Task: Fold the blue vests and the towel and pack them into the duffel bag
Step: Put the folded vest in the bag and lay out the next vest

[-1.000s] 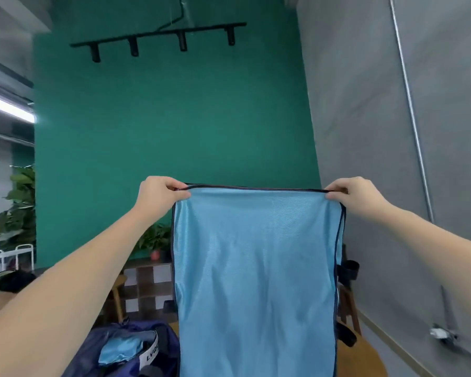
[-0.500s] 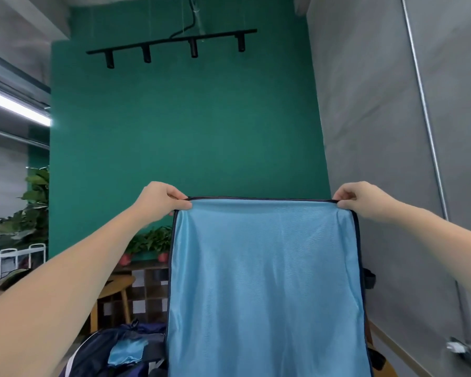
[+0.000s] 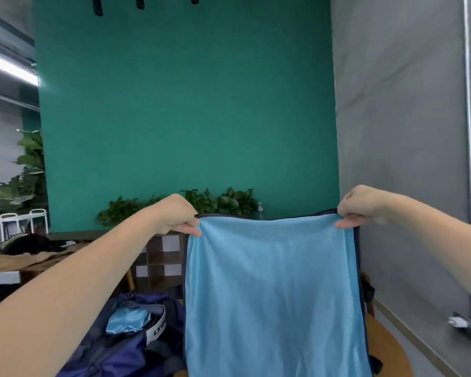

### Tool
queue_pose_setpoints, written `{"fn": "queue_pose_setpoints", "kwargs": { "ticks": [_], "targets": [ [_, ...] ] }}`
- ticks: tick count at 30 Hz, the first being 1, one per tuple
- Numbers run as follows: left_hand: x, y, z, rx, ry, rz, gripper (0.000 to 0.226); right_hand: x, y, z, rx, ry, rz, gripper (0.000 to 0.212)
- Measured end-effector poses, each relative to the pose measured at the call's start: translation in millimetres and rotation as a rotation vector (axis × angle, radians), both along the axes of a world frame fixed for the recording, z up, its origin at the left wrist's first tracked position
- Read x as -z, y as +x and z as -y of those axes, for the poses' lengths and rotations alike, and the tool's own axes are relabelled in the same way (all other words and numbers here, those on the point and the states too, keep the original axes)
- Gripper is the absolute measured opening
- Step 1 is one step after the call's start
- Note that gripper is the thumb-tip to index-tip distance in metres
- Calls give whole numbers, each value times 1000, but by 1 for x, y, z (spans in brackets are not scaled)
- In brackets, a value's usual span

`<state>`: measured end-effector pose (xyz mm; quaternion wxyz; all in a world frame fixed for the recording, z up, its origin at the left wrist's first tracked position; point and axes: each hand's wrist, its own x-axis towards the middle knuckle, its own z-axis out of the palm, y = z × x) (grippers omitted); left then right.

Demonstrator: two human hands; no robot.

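1. The blue vest (image 3: pixel 272 295) hangs in the air in front of the person, spread flat, its light blue cloth edged with dark trim; its lower part runs out of the bottom of the view.
2. The left hand (image 3: pixel 176 213) pinches the vest's top left corner, fingers curled onto the cloth.
3. The right hand (image 3: pixel 360 205) pinches the top right corner in the same way, and the top edge sags slightly between the two hands.
4. Below and to the left of the vest lies the dark blue duffel bag (image 3: pixel 125 341), open, with a piece of light blue cloth (image 3: pixel 127 321) inside it.
5. Behind stand a green wall (image 3: pixel 185 118), a row of potted plants (image 3: pixel 220 202) on a wooden shelf unit (image 3: pixel 158 257), and a grey wall (image 3: pixel 403 131) on the right.
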<state>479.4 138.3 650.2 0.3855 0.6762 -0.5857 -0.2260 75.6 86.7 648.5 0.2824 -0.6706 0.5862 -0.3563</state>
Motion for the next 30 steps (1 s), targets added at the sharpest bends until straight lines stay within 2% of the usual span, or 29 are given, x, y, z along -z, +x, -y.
{"fn": "queue_pose_setpoints", "kwargs": {
  "ticks": [3,5,7,11,16,19,22,24,27,30],
  "targets": [
    [17,-1,30,5,1,-72,11,18,12,32,-44,28,89,21],
    [33,2,53,-34,-41,-35,22,34,15,57,-24,13,33,12],
    [49,5,72,-48,-66,-12,27,50,18,82,8,-5,-40,15],
    [83,10,118,-70,-46,86,26,81,23,130,59,38,-91,14],
    [116,9,173,-65,33,-93,15,116,37,189,91,91,-25,12],
    [132,12,210,-102,-2,-44,15,133,44,227,139,77,-22,13],
    [129,15,238,-98,-119,183,5,132,51,254,166,43,-53,12],
    [109,14,251,-101,-275,347,8,115,53,262,190,-63,-69,13],
    [60,13,251,-131,-489,378,11,69,55,261,236,-388,-163,18],
    [11,14,239,-202,-682,423,17,26,51,246,238,-636,-100,20]
  ]
}}
